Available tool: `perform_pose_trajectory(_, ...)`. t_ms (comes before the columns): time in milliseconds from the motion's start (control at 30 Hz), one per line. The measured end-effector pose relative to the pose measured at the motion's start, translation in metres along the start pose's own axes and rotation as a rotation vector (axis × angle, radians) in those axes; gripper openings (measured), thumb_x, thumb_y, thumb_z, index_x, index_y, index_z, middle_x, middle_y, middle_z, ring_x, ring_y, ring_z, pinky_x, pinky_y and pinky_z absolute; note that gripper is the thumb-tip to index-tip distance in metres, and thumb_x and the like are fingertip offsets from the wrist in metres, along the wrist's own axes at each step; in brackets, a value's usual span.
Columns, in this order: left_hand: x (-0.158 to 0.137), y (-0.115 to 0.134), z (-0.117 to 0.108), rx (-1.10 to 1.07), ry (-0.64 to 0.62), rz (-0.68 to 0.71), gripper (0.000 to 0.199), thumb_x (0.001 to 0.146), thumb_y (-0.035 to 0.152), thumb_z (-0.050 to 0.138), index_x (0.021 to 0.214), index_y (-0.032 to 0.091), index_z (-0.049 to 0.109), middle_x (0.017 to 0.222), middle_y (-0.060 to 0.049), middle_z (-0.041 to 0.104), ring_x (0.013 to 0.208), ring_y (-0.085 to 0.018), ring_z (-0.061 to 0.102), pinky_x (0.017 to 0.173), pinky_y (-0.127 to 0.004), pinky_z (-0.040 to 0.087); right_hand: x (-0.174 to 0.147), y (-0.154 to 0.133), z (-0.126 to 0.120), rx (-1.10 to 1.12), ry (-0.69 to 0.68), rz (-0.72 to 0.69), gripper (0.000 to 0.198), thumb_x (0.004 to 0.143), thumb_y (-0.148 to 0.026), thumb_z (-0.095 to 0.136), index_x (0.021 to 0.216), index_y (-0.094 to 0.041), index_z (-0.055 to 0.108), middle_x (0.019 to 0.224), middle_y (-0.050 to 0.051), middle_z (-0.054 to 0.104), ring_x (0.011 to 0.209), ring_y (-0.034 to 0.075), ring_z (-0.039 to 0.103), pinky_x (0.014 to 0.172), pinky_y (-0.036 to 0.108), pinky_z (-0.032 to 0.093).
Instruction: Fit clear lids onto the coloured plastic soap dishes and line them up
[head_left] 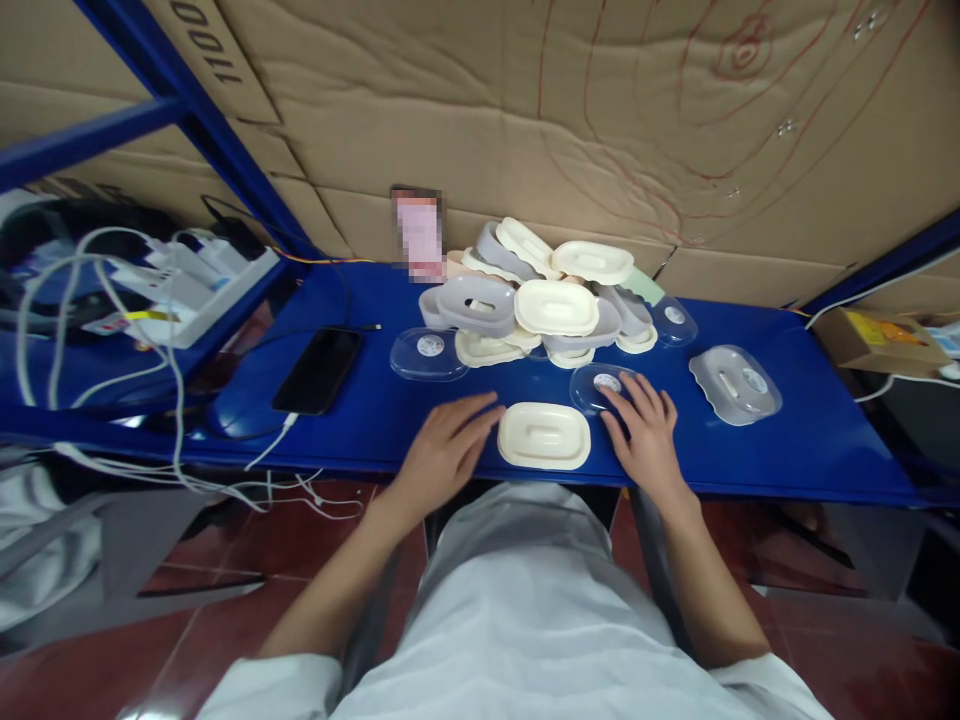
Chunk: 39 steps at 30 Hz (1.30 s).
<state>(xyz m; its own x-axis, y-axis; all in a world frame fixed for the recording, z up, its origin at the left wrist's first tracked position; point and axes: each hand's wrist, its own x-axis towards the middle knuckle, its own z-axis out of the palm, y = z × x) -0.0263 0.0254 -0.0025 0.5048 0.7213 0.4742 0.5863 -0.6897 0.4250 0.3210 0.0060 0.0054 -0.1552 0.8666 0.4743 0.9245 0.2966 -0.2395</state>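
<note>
A cream oval plastic tray [545, 436] with a raised ridge in its middle lies flat near the table's front edge, between my hands. My left hand [448, 445] is just left of it, fingers stretched out and fingertips close to its rim; whether they touch it I cannot tell. To the tray's right, my right hand [645, 432] has its fingers spread over the right part of a clear plastic lid [587, 388] with a round white sticker. Behind them is a loose pile of cream trays [556, 307] and grey trays [480, 305].
More clear lids lie at the pile's left [412, 352] and right [686, 325]. A grey tray under a stickered clear lid [735, 385] is on the right. On the left are a black phone [319, 370] with a white cable and a power strip [225, 295]. Cardboard [465, 120] walls the back.
</note>
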Motion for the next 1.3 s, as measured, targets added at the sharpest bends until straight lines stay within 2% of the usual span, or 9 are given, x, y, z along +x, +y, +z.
perform_pose_trajectory(233,0.104,-0.068,-0.054,0.352,0.023,-0.15,0.043,0.111,0.034,0.05,0.148,0.017,0.063,0.171,-0.015,0.048,0.163,-0.038,0.037,0.132,-0.067,0.022,-0.018,-0.011,-0.002,0.11,-0.238,-0.224,0.053,0.11,-0.045,0.059,0.161,-0.034,0.054,0.174,0.008,0.046,0.166,0.033,0.035,0.133,0.065,0.026)
perform_pose_trajectory(333,0.12,-0.082,-0.062,0.396,-0.07,-0.106,0.047,0.116,0.035,0.036,0.143,0.012,0.067,0.161,-0.01,0.06,0.158,-0.037,0.044,0.13,-0.072,0.013,-0.017,-0.021,-0.004,0.12,-0.239,-0.235,0.058,0.109,-0.05,0.06,0.164,-0.033,0.049,0.173,0.011,0.047,0.165,0.034,0.036,0.132,0.065,0.028)
perform_pose_trajectory(433,0.104,-0.071,-0.066,0.37,-0.012,-0.135,0.035,0.11,0.038,0.057,0.137,0.022,0.072,0.147,-0.009,0.072,0.148,-0.033,0.058,0.133,-0.067,0.02,-0.015,-0.025,-0.006,0.156,-0.207,-0.193,0.068,0.108,-0.053,0.062,0.169,-0.034,0.04,0.172,0.013,0.046,0.164,0.034,0.038,0.131,0.063,0.032)
perform_pose_trajectory(567,0.06,-0.015,-0.059,0.261,0.068,-0.148,0.027,0.108,0.037,0.061,0.128,0.027,0.075,0.136,-0.007,0.077,0.135,-0.03,0.067,0.129,-0.057,0.036,-0.016,-0.025,-0.007,0.203,-0.161,-0.146,0.093,0.104,-0.056,0.066,0.177,-0.034,0.014,0.179,0.017,0.032,0.165,0.038,0.035,0.129,0.063,0.037)
perform_pose_trajectory(733,0.034,0.044,-0.023,0.158,-0.078,0.071,0.024,0.111,0.03,0.057,0.125,0.029,0.076,0.126,-0.007,0.078,0.122,-0.025,0.072,0.122,-0.05,0.045,-0.02,-0.02,-0.005,0.199,-0.124,-0.189,0.1,0.099,-0.06,0.072,0.177,-0.033,0.014,0.183,0.018,0.018,0.168,0.041,0.026,0.129,0.066,0.036)
perform_pose_trajectory(900,0.03,0.046,0.005,0.112,-0.13,0.186,0.025,0.108,0.032,0.064,0.131,0.024,0.072,0.129,-0.01,0.076,0.124,-0.027,0.069,0.108,-0.045,0.053,-0.019,-0.022,-0.004,0.151,-0.228,-0.25,0.064,0.102,-0.056,0.07,0.159,-0.031,0.056,0.172,0.01,0.048,0.163,0.035,0.04,0.131,0.061,0.037)
perform_pose_trajectory(1000,0.022,0.042,0.013,0.113,-0.148,0.193,0.03,0.107,0.035,0.068,0.135,0.024,0.071,0.133,-0.011,0.075,0.127,-0.03,0.068,0.106,-0.047,0.053,-0.017,-0.028,-0.006,0.141,-0.221,-0.277,0.047,0.106,-0.048,0.066,0.15,-0.029,0.066,0.165,0.008,0.057,0.159,0.032,0.046,0.129,0.057,0.042)
perform_pose_trajectory(1133,0.011,0.038,0.02,0.088,-0.135,0.16,0.034,0.106,0.028,0.068,0.141,0.028,0.069,0.144,-0.012,0.07,0.135,-0.031,0.065,0.11,-0.051,0.054,-0.014,-0.027,-0.012,0.134,-0.21,-0.289,0.049,0.109,-0.048,0.06,0.155,-0.033,0.061,0.17,0.007,0.052,0.161,0.033,0.043,0.131,0.058,0.038)
perform_pose_trajectory(1300,0.009,0.029,0.018,-0.12,-0.096,0.025,0.031,0.101,0.026,0.074,0.132,0.03,0.076,0.173,-0.011,0.041,0.165,-0.038,0.034,0.127,-0.063,0.044,-0.011,0.002,-0.013,0.001,-0.087,0.061,0.065,0.108,-0.057,0.054,0.169,-0.035,0.043,0.179,0.01,0.034,0.168,0.045,0.022,0.129,0.077,0.023)
